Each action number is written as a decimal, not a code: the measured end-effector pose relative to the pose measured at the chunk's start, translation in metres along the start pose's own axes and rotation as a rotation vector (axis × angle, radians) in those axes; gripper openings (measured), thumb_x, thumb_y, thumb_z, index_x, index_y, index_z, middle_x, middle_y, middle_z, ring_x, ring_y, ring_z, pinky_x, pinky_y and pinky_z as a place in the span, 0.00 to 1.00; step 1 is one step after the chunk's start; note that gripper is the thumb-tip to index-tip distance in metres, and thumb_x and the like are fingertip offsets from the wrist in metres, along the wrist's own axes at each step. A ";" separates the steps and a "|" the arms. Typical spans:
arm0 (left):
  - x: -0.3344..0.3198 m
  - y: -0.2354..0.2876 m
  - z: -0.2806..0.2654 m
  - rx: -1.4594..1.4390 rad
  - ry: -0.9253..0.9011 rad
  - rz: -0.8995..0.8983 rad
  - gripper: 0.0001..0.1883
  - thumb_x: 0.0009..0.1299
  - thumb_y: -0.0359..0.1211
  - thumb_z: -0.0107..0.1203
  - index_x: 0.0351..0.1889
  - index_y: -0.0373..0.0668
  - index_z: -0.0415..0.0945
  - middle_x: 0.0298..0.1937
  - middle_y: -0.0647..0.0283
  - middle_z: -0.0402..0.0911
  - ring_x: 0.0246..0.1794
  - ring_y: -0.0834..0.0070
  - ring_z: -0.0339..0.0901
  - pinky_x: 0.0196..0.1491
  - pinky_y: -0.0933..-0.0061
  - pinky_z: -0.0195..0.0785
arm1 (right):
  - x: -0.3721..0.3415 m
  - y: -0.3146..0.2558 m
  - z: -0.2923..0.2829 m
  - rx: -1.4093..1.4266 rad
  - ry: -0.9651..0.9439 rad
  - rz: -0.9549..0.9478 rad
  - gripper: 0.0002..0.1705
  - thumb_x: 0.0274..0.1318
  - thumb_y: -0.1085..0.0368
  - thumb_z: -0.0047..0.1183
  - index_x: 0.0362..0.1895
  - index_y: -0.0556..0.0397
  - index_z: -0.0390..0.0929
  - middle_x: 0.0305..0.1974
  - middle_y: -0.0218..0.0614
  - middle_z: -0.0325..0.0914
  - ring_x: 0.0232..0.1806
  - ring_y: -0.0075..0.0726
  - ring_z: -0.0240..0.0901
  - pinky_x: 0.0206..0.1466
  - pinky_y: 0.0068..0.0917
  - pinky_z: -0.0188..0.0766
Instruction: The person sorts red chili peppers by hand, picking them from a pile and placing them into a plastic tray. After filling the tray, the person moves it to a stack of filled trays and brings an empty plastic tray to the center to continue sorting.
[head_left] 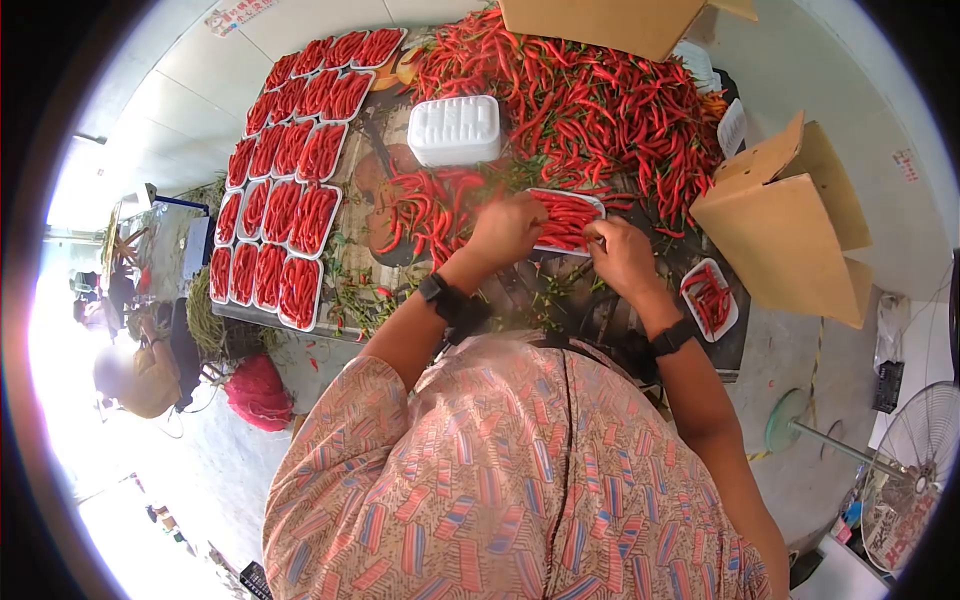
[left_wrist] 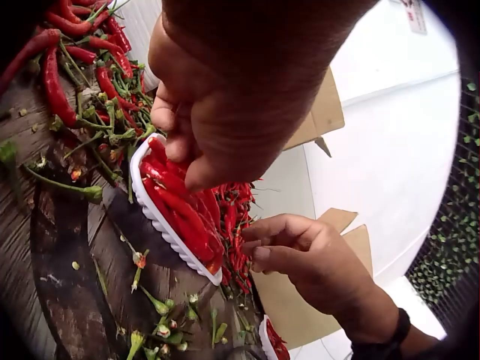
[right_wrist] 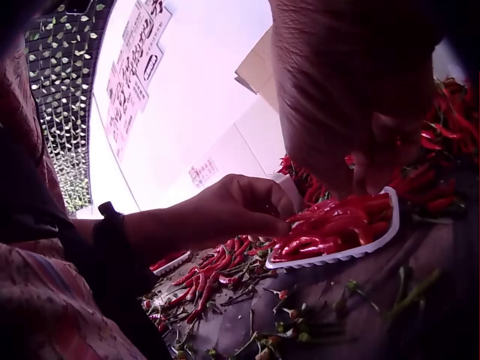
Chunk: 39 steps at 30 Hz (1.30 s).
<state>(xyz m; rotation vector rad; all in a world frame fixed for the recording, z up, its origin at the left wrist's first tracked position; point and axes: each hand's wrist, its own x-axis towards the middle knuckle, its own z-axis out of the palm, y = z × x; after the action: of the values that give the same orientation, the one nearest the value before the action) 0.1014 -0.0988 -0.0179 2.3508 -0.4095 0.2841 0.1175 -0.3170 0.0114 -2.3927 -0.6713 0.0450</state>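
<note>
A white ribbed foam tray (left_wrist: 161,223) packed with red chili peppers (head_left: 567,215) lies on the dark wooden table in front of the person. My left hand (head_left: 505,232) is over its left end, and in the left wrist view the thumb and curled fingers pinch at chili tips there. At the opposite end is my right hand (head_left: 622,258), its thumb and fingers (left_wrist: 259,251) bent close together beside the tray. Whether a chili sits between them I cannot tell. The right wrist view has the right hand (right_wrist: 352,97) large above the tray, partly in shadow.
Filled chili trays (head_left: 320,150) stand in rows at the left. A stack of white trays (head_left: 454,130) sits near a large chili heap (head_left: 600,110). Cardboard boxes (head_left: 790,215) stand right and behind. A part-filled tray (head_left: 710,298) lies at the right edge; green stems (head_left: 370,300) litter the table.
</note>
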 end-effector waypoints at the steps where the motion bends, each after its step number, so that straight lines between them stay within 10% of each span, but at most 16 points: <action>1: 0.000 -0.001 0.001 0.019 0.014 0.031 0.04 0.55 0.29 0.54 0.28 0.44 0.76 0.31 0.57 0.77 0.32 0.56 0.77 0.43 0.59 0.69 | 0.001 0.000 0.002 -0.012 -0.012 0.010 0.09 0.45 0.71 0.56 0.35 0.52 0.80 0.33 0.41 0.77 0.34 0.48 0.76 0.38 0.38 0.72; 25: 0.001 -0.013 0.007 -0.065 -0.042 0.036 0.03 0.54 0.28 0.54 0.25 0.42 0.76 0.28 0.53 0.77 0.31 0.54 0.76 0.34 0.57 0.69 | 0.022 0.001 0.034 -0.051 0.054 -0.106 0.05 0.43 0.65 0.51 0.22 0.51 0.76 0.28 0.47 0.74 0.34 0.58 0.72 0.35 0.51 0.69; 39: -0.009 -0.005 -0.013 -0.020 -0.028 0.005 0.02 0.56 0.29 0.53 0.25 0.41 0.75 0.28 0.53 0.76 0.33 0.53 0.75 0.36 0.56 0.68 | 0.017 0.001 0.026 -0.014 0.042 -0.058 0.06 0.42 0.68 0.59 0.29 0.52 0.80 0.29 0.41 0.77 0.32 0.49 0.76 0.36 0.40 0.72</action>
<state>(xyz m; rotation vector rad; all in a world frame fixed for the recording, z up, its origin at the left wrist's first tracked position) 0.0939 -0.0846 -0.0144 2.3367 -0.4297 0.2480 0.1279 -0.2946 -0.0075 -2.3791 -0.7228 -0.0344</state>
